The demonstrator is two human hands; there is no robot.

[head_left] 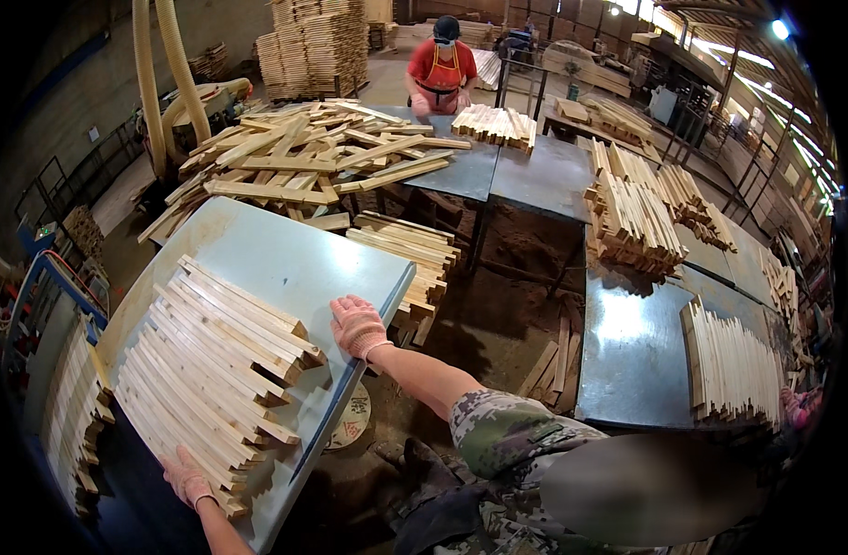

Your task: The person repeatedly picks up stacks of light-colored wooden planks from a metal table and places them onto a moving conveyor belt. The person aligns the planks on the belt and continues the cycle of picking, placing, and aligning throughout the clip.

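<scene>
My right hand (357, 326), in a pink work glove, rests on the right edge of a pale grey tabletop (303, 242), fingers stretched out and holding nothing. My left hand (188, 476), in a similar glove, touches the near side of a row of wooden strips (202, 370) on the same tabletop, its fingers extended. These strips lie side by side, their right ends uneven. To the left, lower down, is another row of strips (70, 421).
A loose heap of wooden pieces (294, 153) lies beyond my table. Stacked strips (632, 217) and another row (731, 365) sit on metal tables to the right. A person in a red top (438, 72) is at the far table. A pink-gloved hand (798, 407) shows at the right edge.
</scene>
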